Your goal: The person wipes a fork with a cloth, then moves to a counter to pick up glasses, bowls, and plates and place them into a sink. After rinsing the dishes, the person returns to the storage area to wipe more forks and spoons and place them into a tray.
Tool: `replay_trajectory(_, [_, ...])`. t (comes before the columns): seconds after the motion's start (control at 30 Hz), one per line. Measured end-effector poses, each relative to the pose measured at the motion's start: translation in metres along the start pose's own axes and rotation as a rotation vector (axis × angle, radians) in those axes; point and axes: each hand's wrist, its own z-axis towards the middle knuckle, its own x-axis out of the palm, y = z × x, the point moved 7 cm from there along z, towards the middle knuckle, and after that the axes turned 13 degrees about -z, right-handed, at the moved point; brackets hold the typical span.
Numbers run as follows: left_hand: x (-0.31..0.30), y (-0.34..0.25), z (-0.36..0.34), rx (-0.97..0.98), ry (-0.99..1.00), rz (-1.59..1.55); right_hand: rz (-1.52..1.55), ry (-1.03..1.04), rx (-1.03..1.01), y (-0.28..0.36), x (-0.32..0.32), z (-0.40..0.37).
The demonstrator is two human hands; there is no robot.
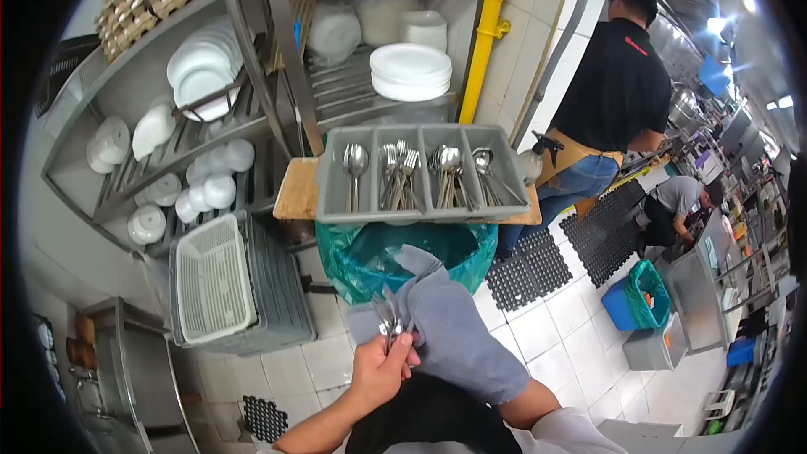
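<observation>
My left hand (382,372) is closed around a few forks (387,313), their tines pointing up and away from me. A grey cloth (458,332) hangs over my right hand and presses against the forks. The fingers of my right hand are hidden under it; only the wrist and forearm show. Beyond both hands, a grey cutlery tray (332,210) rests on a wooden board (296,189). Spoons (356,164) lie in its leftmost compartment and forks (402,172) in the one beside it. Mixed cutlery (450,172) fills the compartments to the right.
Under the board stands a bin with a green liner (336,265). Stacked grey crates with a white basket (214,282) are at the left. Metal shelves hold white plates (410,71) and bowls (218,189). A yellow pipe (483,42) runs up the wall. Two people work at the right.
</observation>
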Motion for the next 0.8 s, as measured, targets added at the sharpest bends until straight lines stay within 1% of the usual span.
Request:
replay_trajectory(0.03, [0.001,0.0,-0.001,-0.018,0.009,-0.09,0.064,-0.092,-0.065,0.011,-0.021,0.003])
replay_trajectory(0.07, [0.001,0.001,-0.003,-0.04,0.015,-0.183,0.045,-0.102,-0.067,-0.002,-0.006,0.004])
replay_trajectory(0.1, [-0.001,0.002,-0.004,-0.029,0.011,-0.185,0.042,-0.107,-0.077,-0.007,-0.002,0.008])
replay_trajectory(0.17, [-0.002,0.011,-0.009,-0.105,0.048,-0.157,-0.054,-0.024,0.048,-0.018,0.009,0.015])
replay_trajectory(0.2, [-0.003,0.013,-0.011,-0.114,0.067,-0.162,-0.051,-0.023,0.033,-0.014,0.008,0.019])
replay_trajectory(0.23, [-0.006,0.013,-0.013,-0.108,0.052,-0.166,-0.048,-0.055,0.147,-0.018,0.005,0.02])
replay_trajectory(0.3, [-0.008,0.008,-0.016,-0.052,0.054,-0.04,-0.044,-0.111,0.377,-0.027,0.002,0.019])
replay_trajectory(0.33, [-0.009,0.002,-0.017,-0.015,-0.007,0.014,-0.042,-0.1,0.364,-0.023,0.006,0.019])
replay_trajectory(0.43, [-0.017,-0.004,-0.012,0.018,-0.091,-0.107,-0.4,-0.22,0.172,0.013,0.015,0.014])
replay_trajectory(0.47, [-0.019,-0.009,-0.011,0.05,-0.137,-0.16,-0.61,-0.026,0.172,0.026,0.024,0.012])
replay_trajectory(0.5, [-0.022,-0.006,-0.011,0.045,-0.158,-0.168,-0.604,-0.013,0.153,0.025,0.032,0.004])
replay_trajectory(0.57, [-0.027,-0.01,-0.007,0.168,-0.145,-0.156,0.196,0.03,-0.064,0.027,0.052,-0.009])
replay_trajectory(0.6, [-0.029,-0.011,-0.007,0.106,-0.135,-0.148,0.193,0.034,-0.077,0.031,0.043,-0.007])
replay_trajectory(0.63, [-0.03,-0.012,-0.009,0.115,-0.141,-0.154,0.113,0.045,-0.145,0.043,0.027,-0.005])
replay_trajectory(0.67, [-0.03,-0.005,-0.01,0.027,-0.142,-0.172,0.03,0.053,-0.214,0.051,0.018,-0.002])
replay_trajectory(0.7, [-0.029,0.003,-0.012,-0.059,-0.143,-0.191,0.022,0.052,-0.228,0.052,0.015,0.001])
replay_trajectory(0.73, [-0.029,0.007,-0.014,-0.047,-0.147,-0.2,-0.025,0.032,-0.173,0.049,0.011,0.005])
replay_trajectory(0.77, [-0.026,0.017,-0.017,-0.084,-0.109,-0.288,-0.071,0.01,-0.118,0.045,0.007,0.009])
replay_trajectory(0.8, [-0.024,0.026,-0.018,-0.12,-0.07,-0.374,-0.078,0.006,-0.132,0.045,0.005,0.014])
